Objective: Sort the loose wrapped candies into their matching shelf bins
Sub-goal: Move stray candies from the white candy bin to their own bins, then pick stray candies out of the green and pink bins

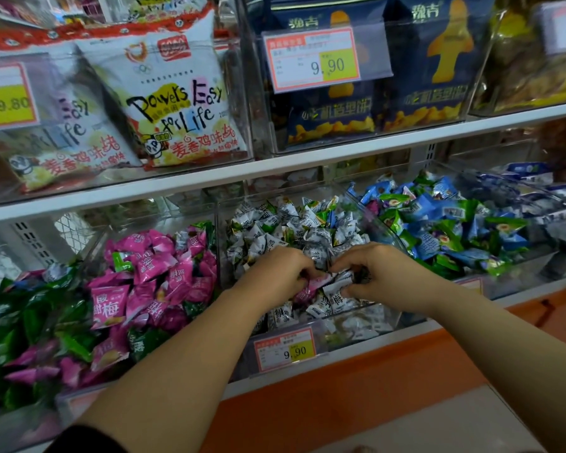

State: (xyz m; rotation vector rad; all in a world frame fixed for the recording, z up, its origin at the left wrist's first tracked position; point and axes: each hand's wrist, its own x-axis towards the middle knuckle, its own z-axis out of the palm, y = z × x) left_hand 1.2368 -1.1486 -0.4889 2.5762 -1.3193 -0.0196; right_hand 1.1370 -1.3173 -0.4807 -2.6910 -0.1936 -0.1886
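With the left hand pinching a stray pink candy and the right hand curled round a white candy inside the middle bin, a slack pinch on slick wrapping could drop the pink piece back among the white candies, leaving it mis-sorted.

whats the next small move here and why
Probably lift the left hand, which pinches a pink candy, and carry it left to the pink bin. It does not match the middle bin, where the right hand pinches a white candy.
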